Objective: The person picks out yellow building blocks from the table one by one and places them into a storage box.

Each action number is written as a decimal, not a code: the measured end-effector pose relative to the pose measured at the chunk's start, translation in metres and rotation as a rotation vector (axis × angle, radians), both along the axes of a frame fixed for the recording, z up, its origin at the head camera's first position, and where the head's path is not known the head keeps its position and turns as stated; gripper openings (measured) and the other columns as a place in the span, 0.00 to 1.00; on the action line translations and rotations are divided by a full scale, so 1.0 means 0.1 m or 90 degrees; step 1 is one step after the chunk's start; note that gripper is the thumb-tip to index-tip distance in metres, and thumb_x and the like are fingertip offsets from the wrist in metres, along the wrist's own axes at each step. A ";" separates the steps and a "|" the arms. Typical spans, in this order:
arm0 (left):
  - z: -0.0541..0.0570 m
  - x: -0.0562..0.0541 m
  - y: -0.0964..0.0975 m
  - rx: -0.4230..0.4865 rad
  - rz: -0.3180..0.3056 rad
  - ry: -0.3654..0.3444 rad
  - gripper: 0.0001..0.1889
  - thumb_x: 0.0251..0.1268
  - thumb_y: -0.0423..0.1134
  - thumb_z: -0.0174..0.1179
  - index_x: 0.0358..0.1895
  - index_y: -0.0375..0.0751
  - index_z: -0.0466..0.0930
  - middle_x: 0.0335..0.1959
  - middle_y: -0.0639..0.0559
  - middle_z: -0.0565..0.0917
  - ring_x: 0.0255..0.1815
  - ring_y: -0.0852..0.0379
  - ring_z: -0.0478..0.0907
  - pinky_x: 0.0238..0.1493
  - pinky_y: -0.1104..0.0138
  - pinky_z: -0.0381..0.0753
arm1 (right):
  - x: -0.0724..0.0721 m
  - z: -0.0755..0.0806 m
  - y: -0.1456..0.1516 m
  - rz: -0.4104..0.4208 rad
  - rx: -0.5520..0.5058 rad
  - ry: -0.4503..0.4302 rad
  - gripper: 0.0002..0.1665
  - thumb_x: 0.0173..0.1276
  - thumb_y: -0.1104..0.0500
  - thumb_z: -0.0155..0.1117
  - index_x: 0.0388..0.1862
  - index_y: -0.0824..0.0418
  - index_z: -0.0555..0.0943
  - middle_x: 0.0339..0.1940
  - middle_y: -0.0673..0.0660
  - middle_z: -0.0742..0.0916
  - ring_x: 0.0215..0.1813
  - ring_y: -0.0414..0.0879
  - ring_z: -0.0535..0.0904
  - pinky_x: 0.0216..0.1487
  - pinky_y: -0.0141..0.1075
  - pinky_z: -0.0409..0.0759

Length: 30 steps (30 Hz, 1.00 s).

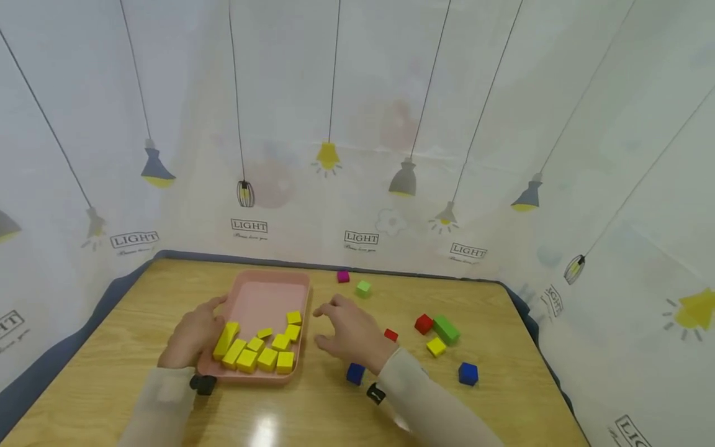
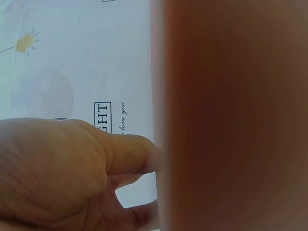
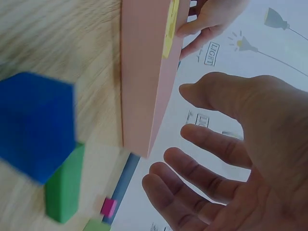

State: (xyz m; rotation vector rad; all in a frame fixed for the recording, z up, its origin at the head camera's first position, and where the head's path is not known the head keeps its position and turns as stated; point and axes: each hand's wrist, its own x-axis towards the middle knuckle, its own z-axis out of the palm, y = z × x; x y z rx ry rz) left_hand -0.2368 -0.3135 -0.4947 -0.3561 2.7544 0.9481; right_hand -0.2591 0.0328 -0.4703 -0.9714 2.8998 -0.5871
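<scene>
At the left side of a pink rectangular tray (image 1: 267, 292), my left hand (image 1: 192, 335) holds the rim. Several yellow blocks (image 1: 247, 360) lie in the near half of the tray. The tray wall fills much of the left wrist view as a dark blur and hides the tips of the left thumb and fingers. My right hand (image 1: 354, 329) hovers just right of the tray with fingers spread and slightly bent, nothing between them. Close to it are a blue cube (image 1: 355, 373) and a small red block (image 1: 391, 335).
Farther right on the wooden table (image 1: 402, 422) lie a red cube (image 1: 424, 323), a green block (image 1: 446, 329), a yellow block (image 1: 436, 347) and another blue cube (image 1: 468, 374). A magenta cube (image 1: 343, 276) and a light green cube (image 1: 364, 288) sit near the back edge.
</scene>
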 end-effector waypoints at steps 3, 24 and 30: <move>0.00 -0.02 -0.02 -0.007 -0.002 0.005 0.33 0.94 0.36 0.46 0.94 0.34 0.57 0.84 0.16 0.70 0.59 0.30 0.81 0.59 0.40 0.84 | 0.06 -0.02 0.19 -0.020 -0.002 -0.001 0.28 0.78 0.47 0.83 0.73 0.54 0.90 0.64 0.58 0.90 0.50 0.44 0.83 0.51 0.38 0.90; -0.02 -0.03 -0.01 -0.002 -0.002 -0.009 0.33 0.95 0.38 0.45 0.95 0.36 0.56 0.86 0.17 0.68 0.59 0.31 0.81 0.58 0.43 0.83 | 0.37 -0.20 1.12 -0.071 0.028 -0.002 0.22 0.71 0.53 0.88 0.60 0.60 0.95 0.47 0.54 0.91 0.42 0.40 0.78 0.47 0.37 0.85; -0.02 -0.02 -0.01 0.000 -0.004 -0.002 0.33 0.95 0.38 0.46 0.94 0.34 0.57 0.85 0.15 0.69 0.57 0.31 0.81 0.57 0.42 0.84 | 0.35 -0.26 1.24 -0.083 0.036 -0.033 0.22 0.69 0.55 0.89 0.60 0.59 0.96 0.49 0.53 0.90 0.42 0.41 0.77 0.46 0.36 0.85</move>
